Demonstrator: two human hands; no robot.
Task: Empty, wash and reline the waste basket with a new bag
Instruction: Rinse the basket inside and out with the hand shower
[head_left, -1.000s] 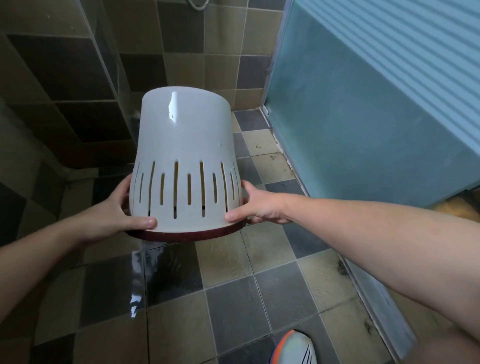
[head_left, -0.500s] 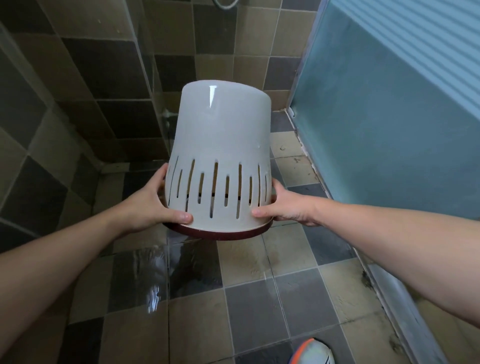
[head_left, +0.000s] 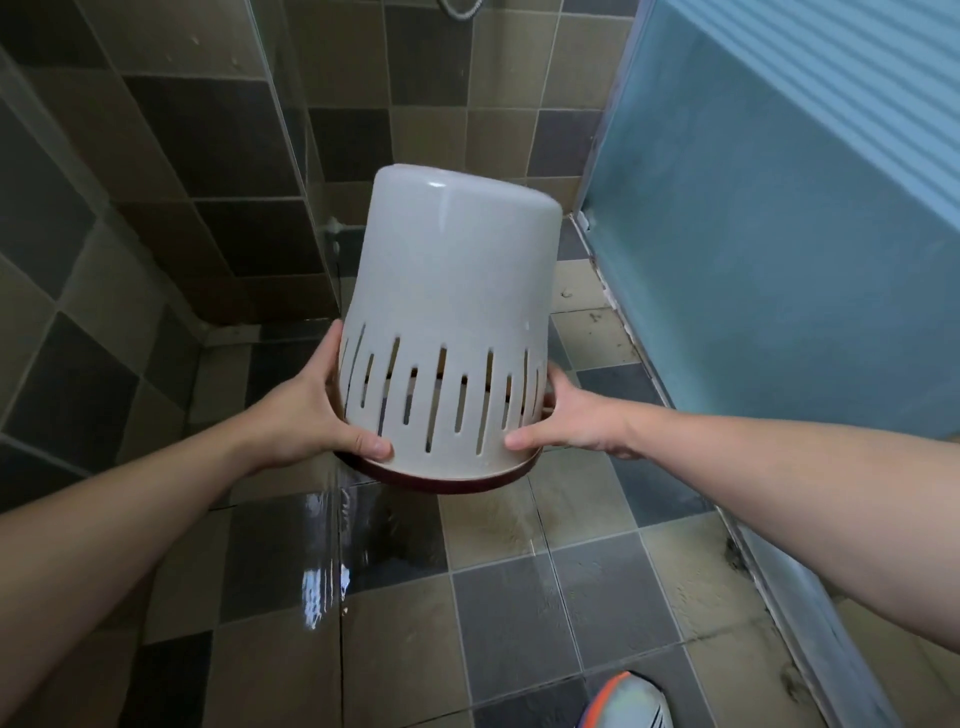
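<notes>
Wet tiled floor (head_left: 519, 597) fills the lower view, glare streaking it at seven o'clock, with a blue frosted panel (head_left: 779, 260) rising at two o'clock. Dead centre, in the air above the tiles, hangs the white waste basket (head_left: 452, 322), upside down, base tipped away toward twelve, slotted wall facing the camera, dark red rim (head_left: 452, 480) lowest. The left hand (head_left: 317, 415) grips its rim at nine o'clock, thumb curled onto the slots; the right hand (head_left: 566, 415) grips at three o'clock. A shoe toe (head_left: 631, 701) peeks in at five o'clock.
</notes>
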